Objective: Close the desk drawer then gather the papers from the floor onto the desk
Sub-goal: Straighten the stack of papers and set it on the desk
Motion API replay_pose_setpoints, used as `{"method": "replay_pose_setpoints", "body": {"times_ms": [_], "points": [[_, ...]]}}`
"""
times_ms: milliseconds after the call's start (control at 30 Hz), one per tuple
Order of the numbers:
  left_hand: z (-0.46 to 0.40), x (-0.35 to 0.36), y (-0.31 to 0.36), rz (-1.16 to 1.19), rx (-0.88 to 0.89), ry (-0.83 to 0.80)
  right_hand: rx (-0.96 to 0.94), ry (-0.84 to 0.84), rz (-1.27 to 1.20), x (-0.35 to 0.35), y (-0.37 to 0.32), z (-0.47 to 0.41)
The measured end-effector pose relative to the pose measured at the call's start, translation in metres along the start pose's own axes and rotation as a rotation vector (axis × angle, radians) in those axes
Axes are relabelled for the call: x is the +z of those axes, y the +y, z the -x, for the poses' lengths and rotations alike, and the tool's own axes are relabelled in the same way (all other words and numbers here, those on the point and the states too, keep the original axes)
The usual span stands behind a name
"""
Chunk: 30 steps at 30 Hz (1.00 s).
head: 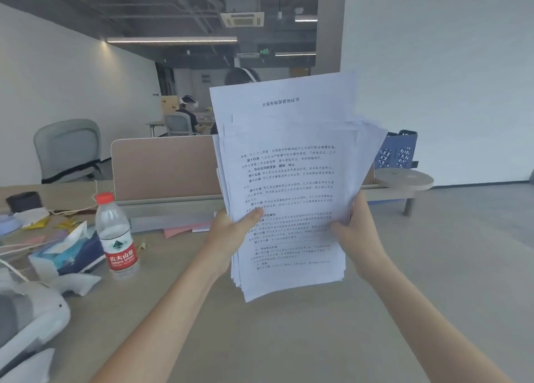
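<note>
**Holding the papers above the desk**

Gripping from both sides, the two hands keep a loose, uneven stack of papers (286, 197) upright in the air over the desk (260, 339). Left hand (228, 235): closed on the stack's lower left edge, thumb pressed across the printed front, fingers hidden behind. Right hand (357, 229): closed on the lower right edge, thumb at the front, fingers wrapped behind. Sheets fan out at the top and right, edges not squared; the bottom corner hangs below both hands, clear of the desktop. Printed text faces the camera.

Left of the left hand, near it: a water bottle (117, 235) standing upright, red cap and red label. Further left: a tissue box (66, 257) with a tissue sticking up, then cables and small scraps, too blurred to name. Beyond the hands: a tan divider (164, 166), partly covered by the stack. Pink sheets (185, 229) lie flat at the divider's foot, just past the left hand. Right of the right hand, further off: a blue perforated holder (397, 151), possibly a file rack.
</note>
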<state>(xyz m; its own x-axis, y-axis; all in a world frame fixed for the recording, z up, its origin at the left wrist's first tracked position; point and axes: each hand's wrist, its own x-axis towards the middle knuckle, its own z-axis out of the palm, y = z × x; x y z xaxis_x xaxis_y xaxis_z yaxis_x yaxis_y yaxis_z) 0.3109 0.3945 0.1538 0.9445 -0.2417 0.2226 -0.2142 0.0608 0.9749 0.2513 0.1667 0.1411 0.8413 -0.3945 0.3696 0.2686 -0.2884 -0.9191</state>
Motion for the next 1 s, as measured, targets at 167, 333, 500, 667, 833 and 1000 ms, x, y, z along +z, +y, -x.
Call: {"method": "replay_pose_setpoints", "body": {"times_ms": [167, 333, 500, 667, 833, 1000], "points": [[0.002, 0.009, -0.012, -0.022, -0.023, -0.017, 0.019, 0.015, -0.019, -0.007, 0.011, 0.007], [0.016, 0.011, -0.018, -0.012, -0.029, -0.039, 0.044, 0.015, -0.033, -0.010, 0.013, 0.022], [0.039, 0.022, -0.010, 0.000, -0.027, -0.053, 0.040, -0.013, -0.049, -0.021, 0.012, 0.034], [0.059, 0.033, -0.001, 0.000, -0.026, -0.032, 0.036, -0.050, -0.061, -0.036, 0.006, 0.046], [0.068, 0.039, -0.003, -0.003, -0.072, -0.015, 0.042, -0.093, -0.073, -0.046, 0.005, 0.051], [0.071, 0.043, -0.005, 0.039, -0.087, -0.049, 0.056, -0.109, -0.145, -0.055, 0.012, 0.054]]}}
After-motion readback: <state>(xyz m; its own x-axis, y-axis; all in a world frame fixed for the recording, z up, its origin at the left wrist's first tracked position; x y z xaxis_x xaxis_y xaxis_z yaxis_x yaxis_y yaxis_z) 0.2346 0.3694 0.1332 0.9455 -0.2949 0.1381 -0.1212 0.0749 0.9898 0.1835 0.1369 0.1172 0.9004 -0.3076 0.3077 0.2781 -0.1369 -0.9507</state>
